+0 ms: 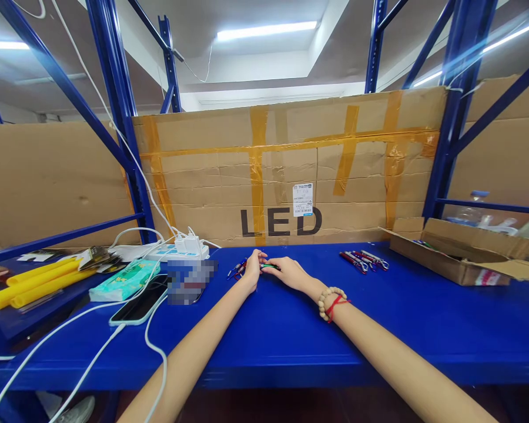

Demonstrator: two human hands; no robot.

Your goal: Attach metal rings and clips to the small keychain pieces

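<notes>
My left hand (253, 269) and my right hand (291, 272) meet at the middle of the blue shelf (291, 329), both pinching one small green pen-like item (270, 267) between their fingertips. A bead bracelet with a red string (332, 303) sits on my right wrist. Just left of my left hand lie a few more small pen-like items (237, 269). Further right on the shelf lies a loose group of red ones with metal clips (364, 260).
An open cardboard box (461, 257) stands at the right. At the left are a white power strip (176, 251), a phone on a white cable (141, 303), a tissue pack (124, 281) and yellow tubes (37, 283). A taped cardboard sheet marked LED (286, 170) closes the back.
</notes>
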